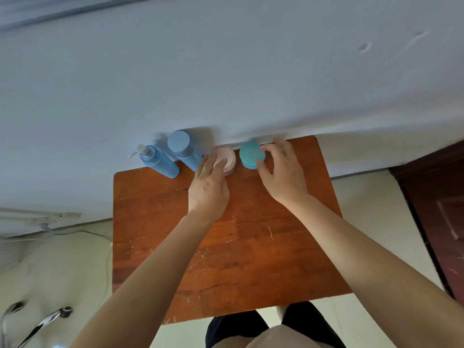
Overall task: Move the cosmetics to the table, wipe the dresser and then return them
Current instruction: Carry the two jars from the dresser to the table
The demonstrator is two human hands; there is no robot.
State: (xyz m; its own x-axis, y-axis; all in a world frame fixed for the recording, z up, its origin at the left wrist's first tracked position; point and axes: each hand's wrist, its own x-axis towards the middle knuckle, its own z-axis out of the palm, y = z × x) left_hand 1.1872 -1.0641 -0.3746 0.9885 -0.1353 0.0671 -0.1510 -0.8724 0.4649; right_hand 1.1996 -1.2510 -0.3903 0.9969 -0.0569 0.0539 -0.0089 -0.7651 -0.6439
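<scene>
Along the back edge of a brown wooden top point(226, 259), against the wall, stand four cosmetics. From left to right they are a blue pump bottle point(158, 160), a blue capped bottle point(182, 149), a pink jar point(229, 154) and a teal jar point(251, 153). My left hand point(209, 187) reaches over the pink jar, with fingers on its lid and the thumb at its left side. My right hand point(282, 172) holds the teal jar from the right, thumb at its front and fingers curled round its far side.
A white wall point(226, 84) rises directly behind the cosmetics. Pale tiled floor point(62, 267) lies on both sides of the wooden top, with a cable at the left. A dark brown door point(439, 209) stands at the right, and a metal bar point(37, 325) at the lower left.
</scene>
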